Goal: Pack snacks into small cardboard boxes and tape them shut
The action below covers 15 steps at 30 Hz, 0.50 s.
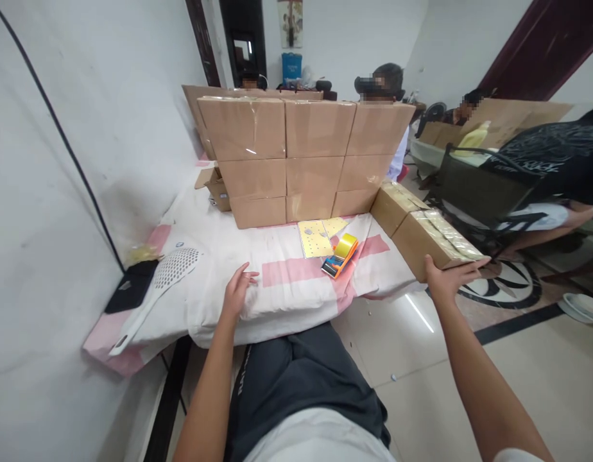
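My left hand [239, 290] is over the near part of the cloth-covered table [219, 237], empty, fingers apart. On the right, my right hand [448, 276] spans the near end of a cardboard box [421, 240], thumb on one side and fingers at the other. Another box [397, 202] sits end to end behind it, both with shiny clear tape on top. An orange tape dispenser [342, 255] with a yellow roll lies mid-table, touching or close to a spotted yellow sheet [316, 239]. Behind them rises a wall of stacked, taped boxes [287, 157].
A white fly swatter [174, 269] and a black flat item [131, 287] lie at the left by the wall. A small open carton [218, 192] stands beside the stack. People sit beyond the boxes and at the right, near a dark chair [489, 183].
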Motion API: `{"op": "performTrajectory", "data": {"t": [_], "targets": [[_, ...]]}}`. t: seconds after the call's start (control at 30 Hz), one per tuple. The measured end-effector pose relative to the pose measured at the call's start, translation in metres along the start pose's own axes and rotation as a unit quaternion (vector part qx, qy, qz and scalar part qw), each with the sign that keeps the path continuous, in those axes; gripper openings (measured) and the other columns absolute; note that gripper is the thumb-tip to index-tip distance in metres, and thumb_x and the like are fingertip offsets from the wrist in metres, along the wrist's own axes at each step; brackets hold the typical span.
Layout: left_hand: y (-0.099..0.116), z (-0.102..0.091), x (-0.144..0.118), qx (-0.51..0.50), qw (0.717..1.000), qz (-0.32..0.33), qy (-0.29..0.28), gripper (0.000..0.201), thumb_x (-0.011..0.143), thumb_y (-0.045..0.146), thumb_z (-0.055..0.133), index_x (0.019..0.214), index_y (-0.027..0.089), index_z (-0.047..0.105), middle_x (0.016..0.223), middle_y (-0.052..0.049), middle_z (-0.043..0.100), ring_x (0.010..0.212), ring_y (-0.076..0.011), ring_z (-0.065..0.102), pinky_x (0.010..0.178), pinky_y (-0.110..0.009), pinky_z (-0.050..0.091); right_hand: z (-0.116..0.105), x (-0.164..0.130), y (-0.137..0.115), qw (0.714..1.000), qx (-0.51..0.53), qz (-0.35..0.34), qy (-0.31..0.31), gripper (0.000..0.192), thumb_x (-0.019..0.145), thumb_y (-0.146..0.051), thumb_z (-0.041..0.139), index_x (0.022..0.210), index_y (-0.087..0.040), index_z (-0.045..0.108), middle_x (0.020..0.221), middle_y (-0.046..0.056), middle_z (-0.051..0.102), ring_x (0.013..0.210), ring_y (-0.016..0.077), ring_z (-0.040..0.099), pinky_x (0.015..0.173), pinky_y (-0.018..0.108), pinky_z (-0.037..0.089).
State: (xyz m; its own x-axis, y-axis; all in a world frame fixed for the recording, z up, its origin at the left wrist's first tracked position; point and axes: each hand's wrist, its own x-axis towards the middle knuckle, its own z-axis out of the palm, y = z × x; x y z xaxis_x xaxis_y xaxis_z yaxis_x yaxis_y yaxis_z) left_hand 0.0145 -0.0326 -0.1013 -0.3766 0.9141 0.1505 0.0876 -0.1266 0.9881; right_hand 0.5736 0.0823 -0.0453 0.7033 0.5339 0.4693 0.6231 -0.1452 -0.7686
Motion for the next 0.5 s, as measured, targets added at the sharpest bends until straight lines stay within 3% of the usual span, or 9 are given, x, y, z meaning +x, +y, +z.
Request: {"op": "performTrajectory", "data": {"t": [0.17,0.5], "targets": [[-0.003,-0.002,0.0,0.013,1.0,0.001,-0.008,0.065,0.089,0.059,0.059,0.136,0.014,0.058,0.106,-0.013,0.077,0.084,-0.0211,0.069,0.088,-0.038,0.051,0.008,0.003,0.01,0.998,-0.046,-0.035,-0.016,0.132,0.064,-0.06,0.079,0.156,0.0,0.005,0.147,0.031,0.023,0.14,0.0483,0.027,0.12,0.066,0.021],[-0.008,-0.003,0.001,0.024,0.999,0.011,-0.017,0.059,0.089,0.056,0.059,0.131,0.015,0.061,0.102,-0.011,0.077,0.085,-0.0216,0.069,0.089,-0.038,0.052,0.011,0.015,0.015,0.997,-0.055,-0.038,-0.041,0.138,0.058,-0.078,0.072,0.153,0.0,0.008,0.144,0.03,0.021,0.138,0.0488,0.025,0.12,0.063,0.021]]}}
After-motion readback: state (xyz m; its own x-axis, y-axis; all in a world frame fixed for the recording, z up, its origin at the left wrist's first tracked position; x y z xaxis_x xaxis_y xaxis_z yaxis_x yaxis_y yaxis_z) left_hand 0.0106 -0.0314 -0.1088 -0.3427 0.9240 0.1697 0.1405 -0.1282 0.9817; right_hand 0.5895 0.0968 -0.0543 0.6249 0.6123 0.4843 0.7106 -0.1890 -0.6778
